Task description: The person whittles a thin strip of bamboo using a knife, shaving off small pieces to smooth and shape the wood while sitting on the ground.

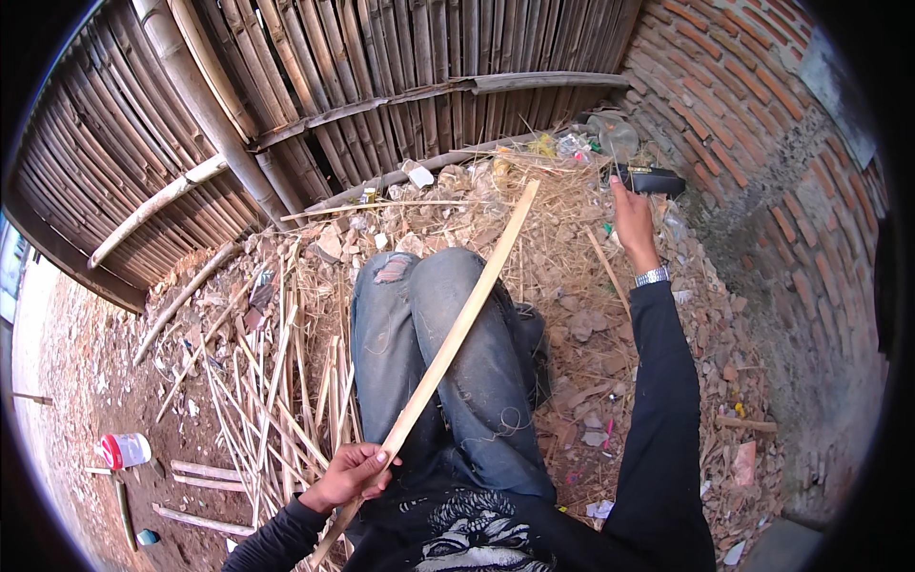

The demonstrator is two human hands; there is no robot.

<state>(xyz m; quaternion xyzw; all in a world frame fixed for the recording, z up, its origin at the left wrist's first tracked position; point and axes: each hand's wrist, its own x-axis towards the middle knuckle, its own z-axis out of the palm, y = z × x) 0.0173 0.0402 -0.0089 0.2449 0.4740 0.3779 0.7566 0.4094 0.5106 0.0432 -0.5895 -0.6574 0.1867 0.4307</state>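
A slatted bamboo wall (400, 48) stands beyond my blue jeans (381, 329). Across them slants a long pale strip (467, 310), gripped toward its lower end by my left hand (351, 474). My right hand (633, 224) is outstretched beside a black object (654, 180); whether it grips anything, I cannot tell.

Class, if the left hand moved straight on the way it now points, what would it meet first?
Probably the jeans, just beyond the left hand; depth is hard to judge here.
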